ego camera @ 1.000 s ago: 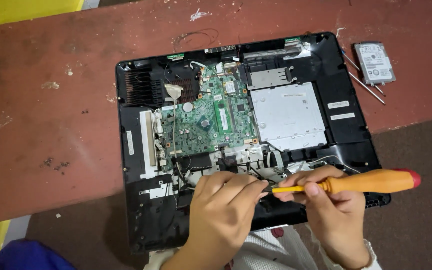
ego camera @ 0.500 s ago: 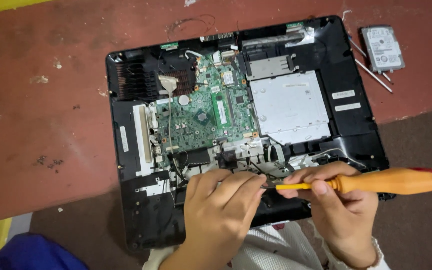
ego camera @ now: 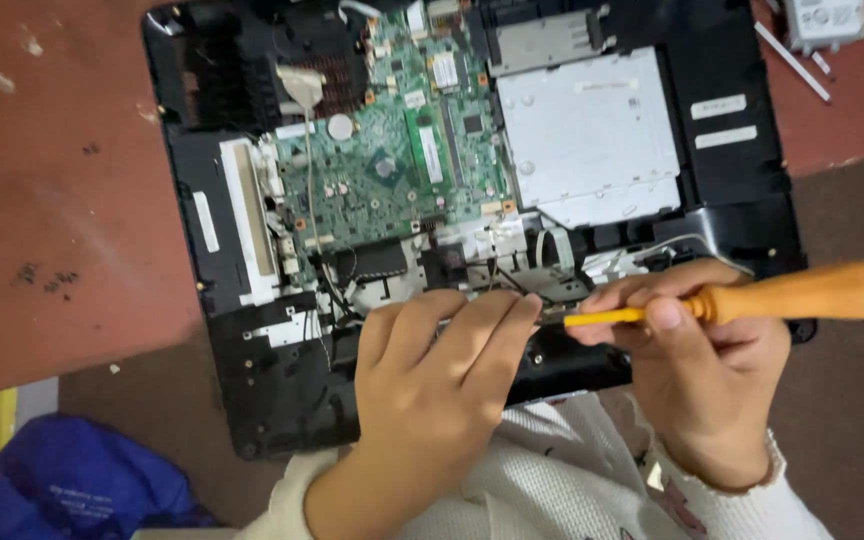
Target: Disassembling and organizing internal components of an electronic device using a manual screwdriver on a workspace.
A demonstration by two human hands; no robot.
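While a white knitted sleeve is seen nearest the camera, the left hand is laid flat, fingers extended and together, on the lower edge of the opened computer chassis, with nothing gripped in it. Just beside it, the right hand is closed around a screwdriver, whose orange handle is pointed rightward and whose yellow shaft is directed left, its tip met by the left fingertips near a cluster of black cables. Beyond the hands, a green circuit board is seen in the chassis, with a silver metal plate to its right. The chassis is rested on a worn red table, where a small silver drive is lain at the far right corner. A blue bag is seen at lower left.
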